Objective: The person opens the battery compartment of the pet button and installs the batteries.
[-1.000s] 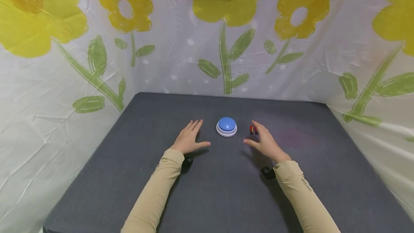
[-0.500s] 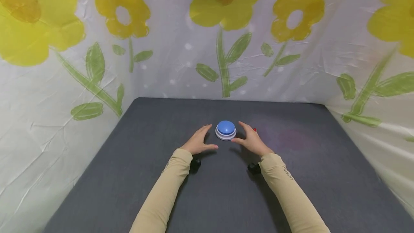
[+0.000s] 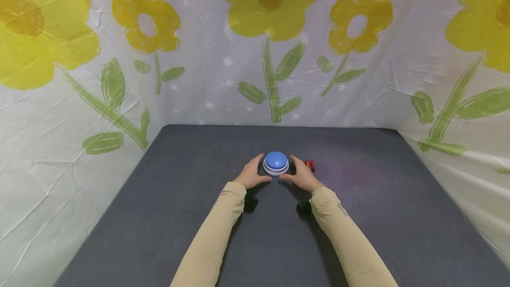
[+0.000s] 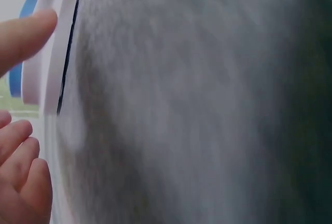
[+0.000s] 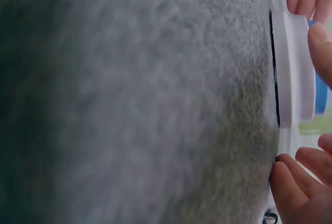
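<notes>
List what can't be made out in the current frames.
Underside of the blue-topped button: it faces the table, all views.
Parts of the button's side: behind the left thumb, left wrist view; behind the right thumb, right wrist view.
Markings on the two red cylinders: too small, head view; the right hand hides part of one.
Rest of the left hand: cut off by the left edge, left wrist view.

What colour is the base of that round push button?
The button base is white, clearest in the right wrist view.
</notes>
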Demonstrator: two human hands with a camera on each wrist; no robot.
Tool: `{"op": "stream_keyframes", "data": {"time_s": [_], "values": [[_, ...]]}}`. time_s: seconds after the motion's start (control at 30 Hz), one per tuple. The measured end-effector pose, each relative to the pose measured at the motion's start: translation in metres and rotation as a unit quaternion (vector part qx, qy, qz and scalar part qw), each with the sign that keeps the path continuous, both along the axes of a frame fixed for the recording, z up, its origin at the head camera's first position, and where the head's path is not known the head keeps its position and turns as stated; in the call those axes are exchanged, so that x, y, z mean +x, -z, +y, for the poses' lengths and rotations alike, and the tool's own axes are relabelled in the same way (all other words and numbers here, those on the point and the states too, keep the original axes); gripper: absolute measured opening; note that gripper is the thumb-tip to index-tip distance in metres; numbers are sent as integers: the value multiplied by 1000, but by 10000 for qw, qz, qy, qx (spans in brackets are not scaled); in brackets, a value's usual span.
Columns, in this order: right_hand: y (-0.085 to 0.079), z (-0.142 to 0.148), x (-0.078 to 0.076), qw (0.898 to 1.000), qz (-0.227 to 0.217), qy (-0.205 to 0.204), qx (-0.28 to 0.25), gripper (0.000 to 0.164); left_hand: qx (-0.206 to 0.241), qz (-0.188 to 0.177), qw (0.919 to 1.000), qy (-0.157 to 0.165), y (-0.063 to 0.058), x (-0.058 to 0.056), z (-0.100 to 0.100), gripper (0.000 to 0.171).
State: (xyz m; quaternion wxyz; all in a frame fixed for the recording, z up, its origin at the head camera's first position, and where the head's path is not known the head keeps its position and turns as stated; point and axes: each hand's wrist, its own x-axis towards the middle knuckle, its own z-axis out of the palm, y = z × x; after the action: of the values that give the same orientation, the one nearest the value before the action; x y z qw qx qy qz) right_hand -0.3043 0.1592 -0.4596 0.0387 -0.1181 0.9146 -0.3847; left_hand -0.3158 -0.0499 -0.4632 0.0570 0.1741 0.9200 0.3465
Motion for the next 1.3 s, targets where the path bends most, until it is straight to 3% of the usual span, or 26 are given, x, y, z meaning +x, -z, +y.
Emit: {"op": "stream_keyframes", "data": {"time_s": [0.3,0.57,0.97,1.17,1.3], "values": [[9,-10,-2,9994,-159,111,293,90,71,-127,9997,-211,9,0,5,89],[15,-14,-2,9980,209,75,586,81,165,-111,9996,-206,15,1,6,85],[12,-19,-3,9967,238,585,504,71,525,159,9977,-399,18,-2,13,74],[8,-14,-4,9981,271,385,395,70,762,357,9955,-439,23,-7,12,70],[-3,-9,-6,9991,358,182,98,70,926,493,9938,-381,17,-12,10,68]]}}
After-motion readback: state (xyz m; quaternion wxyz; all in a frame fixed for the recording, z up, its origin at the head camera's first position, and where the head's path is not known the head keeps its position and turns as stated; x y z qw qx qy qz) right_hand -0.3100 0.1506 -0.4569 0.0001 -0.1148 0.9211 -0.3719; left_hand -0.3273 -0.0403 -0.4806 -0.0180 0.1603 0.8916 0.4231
